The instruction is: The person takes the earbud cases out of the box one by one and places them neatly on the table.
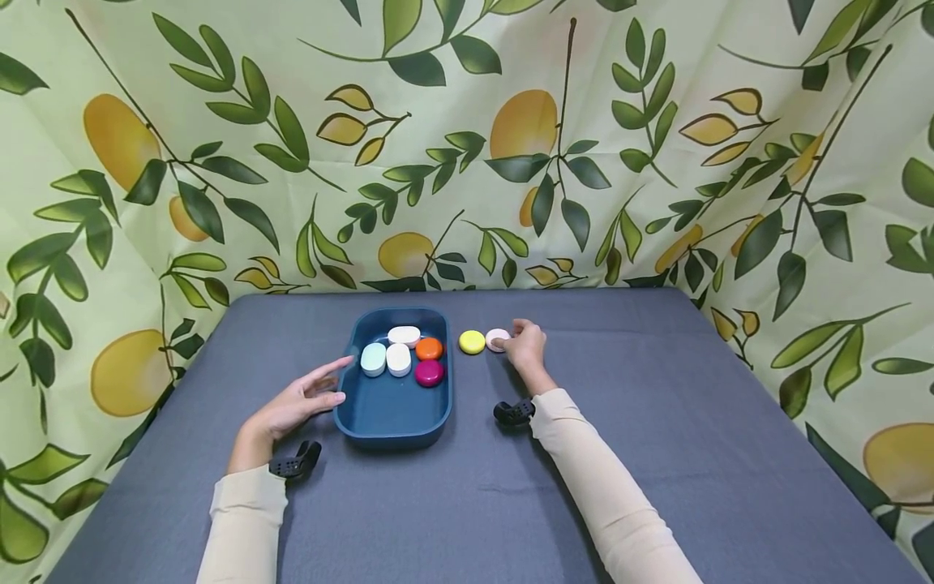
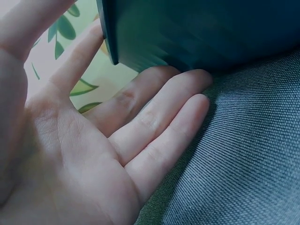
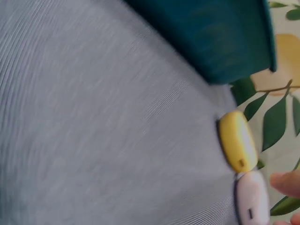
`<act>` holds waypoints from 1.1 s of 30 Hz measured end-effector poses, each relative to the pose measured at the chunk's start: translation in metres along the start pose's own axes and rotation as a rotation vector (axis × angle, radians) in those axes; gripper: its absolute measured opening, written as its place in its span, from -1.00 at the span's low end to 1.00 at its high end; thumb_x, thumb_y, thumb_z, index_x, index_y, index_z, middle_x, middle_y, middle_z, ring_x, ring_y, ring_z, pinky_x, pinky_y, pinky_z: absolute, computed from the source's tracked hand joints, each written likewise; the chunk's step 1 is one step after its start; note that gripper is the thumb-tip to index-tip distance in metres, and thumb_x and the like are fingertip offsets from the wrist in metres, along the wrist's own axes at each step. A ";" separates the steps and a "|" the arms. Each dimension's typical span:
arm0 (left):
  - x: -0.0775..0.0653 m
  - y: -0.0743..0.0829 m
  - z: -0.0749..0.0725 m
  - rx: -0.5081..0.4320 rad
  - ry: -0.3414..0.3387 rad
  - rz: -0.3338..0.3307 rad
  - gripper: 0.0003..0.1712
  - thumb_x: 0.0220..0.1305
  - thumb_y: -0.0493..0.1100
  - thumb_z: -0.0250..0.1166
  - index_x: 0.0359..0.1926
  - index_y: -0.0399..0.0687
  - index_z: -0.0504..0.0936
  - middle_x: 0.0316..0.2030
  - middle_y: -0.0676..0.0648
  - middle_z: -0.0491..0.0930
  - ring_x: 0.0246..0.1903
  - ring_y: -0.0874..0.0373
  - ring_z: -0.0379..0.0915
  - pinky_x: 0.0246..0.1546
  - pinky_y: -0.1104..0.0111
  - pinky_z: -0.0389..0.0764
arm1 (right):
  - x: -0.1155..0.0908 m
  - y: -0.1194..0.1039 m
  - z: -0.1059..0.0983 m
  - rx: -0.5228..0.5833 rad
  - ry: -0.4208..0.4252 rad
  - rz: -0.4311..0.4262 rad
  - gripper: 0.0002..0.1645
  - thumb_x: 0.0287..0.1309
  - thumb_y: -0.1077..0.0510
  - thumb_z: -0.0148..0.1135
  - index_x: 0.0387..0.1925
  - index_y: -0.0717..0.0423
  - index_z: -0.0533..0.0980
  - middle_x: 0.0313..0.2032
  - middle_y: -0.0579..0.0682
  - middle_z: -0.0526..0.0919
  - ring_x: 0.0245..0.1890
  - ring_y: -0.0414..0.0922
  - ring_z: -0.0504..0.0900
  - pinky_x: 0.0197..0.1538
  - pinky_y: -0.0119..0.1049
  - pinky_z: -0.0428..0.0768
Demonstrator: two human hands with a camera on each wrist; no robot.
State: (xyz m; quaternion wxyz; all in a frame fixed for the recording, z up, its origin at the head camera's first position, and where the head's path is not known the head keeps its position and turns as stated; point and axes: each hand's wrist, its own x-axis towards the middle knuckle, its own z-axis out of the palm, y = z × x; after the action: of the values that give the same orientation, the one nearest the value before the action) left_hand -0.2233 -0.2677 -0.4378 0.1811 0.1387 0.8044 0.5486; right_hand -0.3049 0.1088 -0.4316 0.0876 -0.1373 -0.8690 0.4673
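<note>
My left hand (image 1: 295, 403) is at the left side of a dark blue tray (image 1: 394, 418), thumb and index fingertips at its rim. In the left wrist view, the other fingers (image 2: 154, 117) extend toward the tray's underside, palm facing the camera. My right hand (image 1: 527, 347) hovers by a pale pink rounded case (image 3: 252, 199) on the cloth; in the right wrist view a fingertip (image 3: 287, 183) is beside it, with a small gap. End to end with the pink case lies a yellow rounded case (image 1: 472, 342). Both cases have a small dark slot on the side.
Inside the tray are a mint case (image 1: 374, 359), two white cases (image 1: 404, 337), an orange case (image 1: 429, 349) and a magenta case (image 1: 430, 373), grouped toward its far end. A grey cloth (image 1: 409, 519) covers the table. Behind it hangs a fruit-and-leaf patterned curtain (image 1: 452, 105).
</note>
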 end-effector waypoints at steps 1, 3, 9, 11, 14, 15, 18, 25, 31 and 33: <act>0.000 0.000 0.000 0.002 0.000 0.001 -0.21 0.37 -0.07 0.15 0.50 -0.02 0.00 0.51 -0.35 -0.16 0.45 -0.45 -0.19 0.31 -0.31 0.13 | -0.001 -0.002 -0.001 0.016 0.011 0.001 -0.30 -0.07 0.18 0.49 0.15 0.29 0.48 0.08 0.25 0.63 0.13 0.11 0.59 0.19 -0.10 0.53; 0.001 0.001 0.000 0.006 0.001 0.001 -0.21 0.37 -0.08 0.15 0.50 -0.02 0.00 0.51 -0.35 -0.15 0.45 -0.45 -0.18 0.31 -0.31 0.14 | -0.003 -0.008 -0.004 0.046 0.024 0.005 -0.30 -0.06 0.18 0.47 0.17 0.28 0.47 0.08 0.25 0.62 0.11 0.11 0.60 0.17 -0.10 0.55; -0.001 0.001 0.000 0.006 -0.002 -0.008 -0.21 0.37 -0.07 0.15 0.50 -0.01 0.00 0.51 -0.34 -0.15 0.45 -0.44 -0.18 0.31 -0.31 0.14 | -0.016 -0.030 -0.004 0.100 -0.017 -0.025 -0.34 -0.02 0.16 0.46 0.15 0.25 0.49 0.07 0.22 0.64 0.09 0.09 0.62 0.14 -0.10 0.57; -0.001 0.000 0.000 0.003 -0.005 -0.009 -0.21 0.37 -0.07 0.15 0.50 -0.01 0.00 0.51 -0.34 -0.15 0.45 -0.44 -0.18 0.31 -0.31 0.14 | -0.021 -0.037 -0.003 0.107 -0.037 -0.050 -0.36 -0.02 0.15 0.46 0.14 0.24 0.50 0.06 0.21 0.65 0.08 0.08 0.64 0.12 -0.11 0.59; -0.001 0.000 0.000 0.002 -0.006 -0.010 -0.20 0.37 -0.06 0.15 0.50 -0.01 0.00 0.51 -0.35 -0.15 0.45 -0.44 -0.18 0.31 -0.30 0.15 | -0.029 -0.047 0.001 0.116 -0.065 -0.085 -0.38 -0.04 0.16 0.47 0.10 0.25 0.53 0.01 0.20 0.68 0.03 0.07 0.67 0.08 -0.14 0.62; 0.000 0.000 0.000 0.001 -0.004 -0.008 -0.20 0.36 -0.06 0.16 0.50 -0.01 0.00 0.51 -0.35 -0.14 0.45 -0.44 -0.17 0.31 -0.30 0.15 | -0.032 -0.050 0.002 0.120 -0.075 -0.098 -0.40 -0.05 0.16 0.48 0.08 0.26 0.54 -0.01 0.20 0.69 0.01 0.07 0.69 0.06 -0.14 0.63; 0.001 0.001 0.000 0.002 0.003 0.001 -0.20 0.36 -0.06 0.16 0.50 -0.01 0.01 0.51 -0.35 -0.13 0.45 -0.44 -0.15 0.30 -0.29 0.18 | -0.040 -0.060 0.008 0.121 -0.100 -0.141 -0.45 -0.06 0.17 0.49 0.01 0.26 0.57 -0.06 0.20 0.72 -0.05 0.06 0.71 0.00 -0.17 0.65; 0.002 0.003 0.000 0.011 0.007 -0.009 -0.21 0.36 -0.08 0.15 0.50 0.01 0.01 0.51 -0.34 -0.13 0.44 -0.43 -0.14 0.30 -0.30 0.17 | -0.047 -0.080 0.024 0.141 -0.163 -0.202 -0.50 -0.07 0.18 0.49 -0.04 0.29 0.59 -0.13 0.21 0.74 -0.09 0.06 0.74 -0.07 -0.22 0.68; 0.001 0.003 0.001 0.003 0.001 -0.014 -0.21 0.37 -0.08 0.15 0.50 0.00 0.00 0.51 -0.34 -0.14 0.45 -0.43 -0.16 0.31 -0.29 0.17 | -0.044 -0.097 0.039 0.136 -0.213 -0.168 -0.50 -0.05 0.15 0.48 -0.03 0.26 0.60 -0.14 0.17 0.76 -0.05 0.04 0.71 -0.03 -0.22 0.65; 0.002 0.003 0.001 0.002 0.000 -0.014 -0.22 0.37 -0.08 0.15 0.50 0.00 0.01 0.51 -0.35 -0.13 0.45 -0.43 -0.16 0.31 -0.29 0.18 | -0.042 -0.102 0.045 0.143 -0.228 -0.148 -0.49 -0.05 0.14 0.49 -0.02 0.25 0.59 -0.12 0.16 0.75 -0.02 0.04 0.69 0.00 -0.21 0.63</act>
State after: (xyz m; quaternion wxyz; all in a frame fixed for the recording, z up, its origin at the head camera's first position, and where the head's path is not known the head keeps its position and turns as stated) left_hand -0.2243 -0.2655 -0.4359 0.1846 0.1333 0.8060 0.5464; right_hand -0.2938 0.0063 -0.3724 0.0318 -0.0124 -0.8456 0.5327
